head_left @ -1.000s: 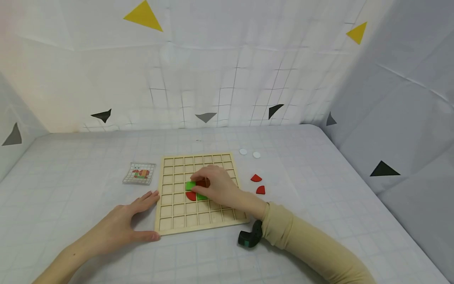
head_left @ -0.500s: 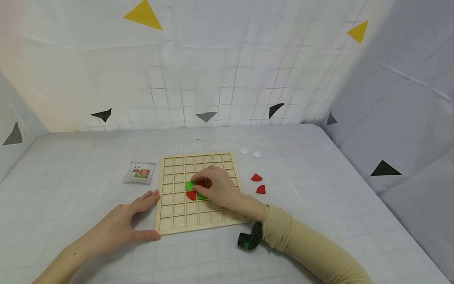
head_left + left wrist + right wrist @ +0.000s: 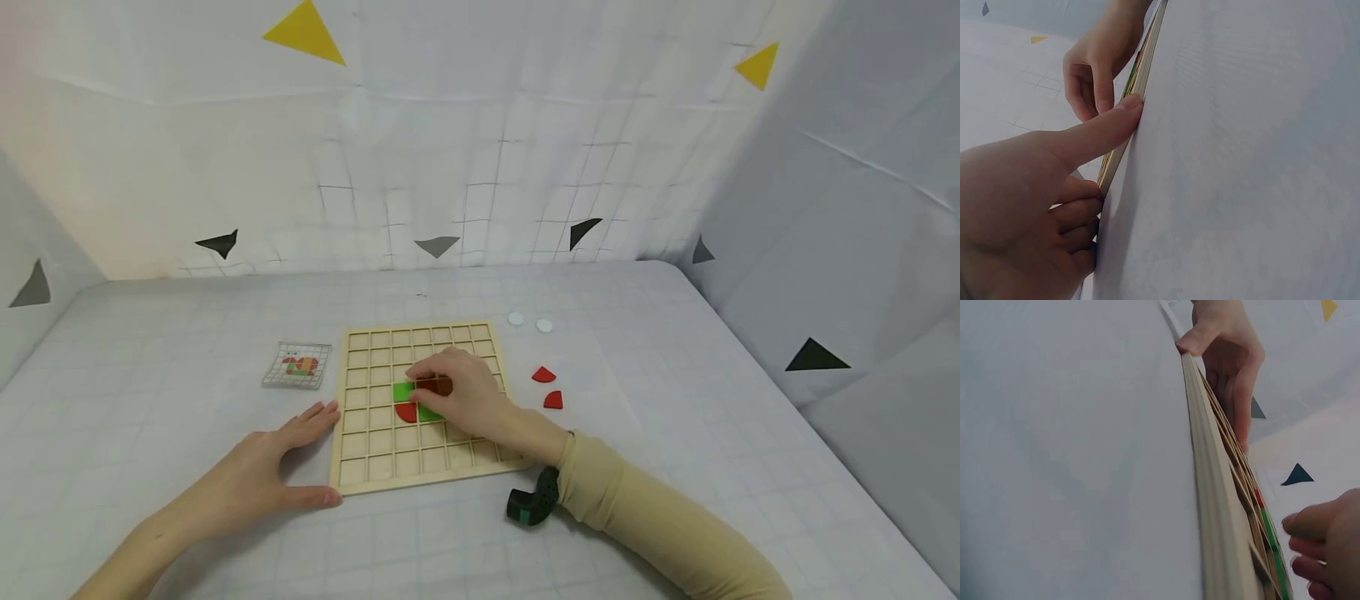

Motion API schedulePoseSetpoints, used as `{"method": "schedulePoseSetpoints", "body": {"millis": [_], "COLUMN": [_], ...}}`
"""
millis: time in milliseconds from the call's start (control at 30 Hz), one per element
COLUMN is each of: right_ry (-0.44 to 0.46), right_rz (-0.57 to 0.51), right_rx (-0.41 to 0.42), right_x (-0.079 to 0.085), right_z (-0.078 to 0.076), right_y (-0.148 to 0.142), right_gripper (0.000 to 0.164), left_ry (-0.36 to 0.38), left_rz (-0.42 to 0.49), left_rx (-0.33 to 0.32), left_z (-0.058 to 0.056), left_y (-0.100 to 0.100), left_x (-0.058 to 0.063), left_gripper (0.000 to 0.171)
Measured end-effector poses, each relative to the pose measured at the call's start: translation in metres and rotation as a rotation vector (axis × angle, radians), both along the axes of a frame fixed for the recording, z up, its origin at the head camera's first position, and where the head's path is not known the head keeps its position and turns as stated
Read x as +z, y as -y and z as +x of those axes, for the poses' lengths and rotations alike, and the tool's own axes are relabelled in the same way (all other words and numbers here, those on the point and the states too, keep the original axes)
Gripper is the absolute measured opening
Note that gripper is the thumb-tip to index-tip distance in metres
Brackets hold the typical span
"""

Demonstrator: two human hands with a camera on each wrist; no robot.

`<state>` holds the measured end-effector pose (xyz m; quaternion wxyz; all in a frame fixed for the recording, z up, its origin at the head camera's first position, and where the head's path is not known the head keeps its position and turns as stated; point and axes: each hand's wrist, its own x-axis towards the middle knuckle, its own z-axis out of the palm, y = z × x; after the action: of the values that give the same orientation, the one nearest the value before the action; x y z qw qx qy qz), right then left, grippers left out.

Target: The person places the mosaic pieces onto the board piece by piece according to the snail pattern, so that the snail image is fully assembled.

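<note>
A wooden grid board (image 3: 375, 467) lies on the table. My left hand (image 3: 255, 475) touches its left edge with thumb and fingertips, fingers spread and straight. In the left wrist view the left thumb (image 3: 1100, 137) rests against the board's side. My right hand (image 3: 468, 396) is over the middle of the board, thumb and index finger bent round a dark red patch (image 3: 435, 385). Whether it grips a piece there I cannot tell. Beside its fingertips lie a green square (image 3: 402, 392), a red quarter-circle (image 3: 406, 412) and another green piece (image 3: 430, 414), partly hidden by the hand.
Two red quarter-circle pieces (image 3: 543, 375) lie right of the board, and two white discs (image 3: 515, 318) near its far right corner. A card (image 3: 297, 365) with a coloured animal picture is at the left. A black device (image 3: 534, 500) sits by the right wrist.
My right hand has shifted slightly to the right over the board, and a little more of the dark red patch shows. The left hand stays at the board's edge.
</note>
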<state>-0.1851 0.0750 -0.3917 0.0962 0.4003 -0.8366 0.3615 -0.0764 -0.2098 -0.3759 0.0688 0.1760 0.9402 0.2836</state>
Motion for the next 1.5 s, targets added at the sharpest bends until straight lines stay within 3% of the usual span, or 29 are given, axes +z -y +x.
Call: {"method": "schedulePoseSetpoints", "body": {"millis": [300, 767, 1167, 1500], "right_ry": [0.039, 0.13, 0.184, 0.193], "right_rz": [0.005, 0.056, 0.06, 0.037], "right_rx": [-0.003, -0.247, -0.148, -0.176], "right_x": [0.008, 0.006, -0.005, 0.001], "right_z": [-0.012, -0.015, -0.018, -0.013], "right_y": [-0.059, -0.157, -0.17, -0.165], "right_gripper": [0.02, 0.026, 0.035, 0.031], "left_ry": [0.037, 0.066, 0.065, 0.066], "left_rz": [-0.003, 0.016, 0.015, 0.016], "left_rx": [0.012, 0.028, 0.03, 0.031], "left_z": [-0.002, -0.001, 0.0, -0.001], "left_y": [-0.002, 0.0, 0.001, 0.0], "left_x": [0.001, 0.003, 0.001, 0.001], "left_gripper": [0.104, 0.106, 0.105, 0.106]}}
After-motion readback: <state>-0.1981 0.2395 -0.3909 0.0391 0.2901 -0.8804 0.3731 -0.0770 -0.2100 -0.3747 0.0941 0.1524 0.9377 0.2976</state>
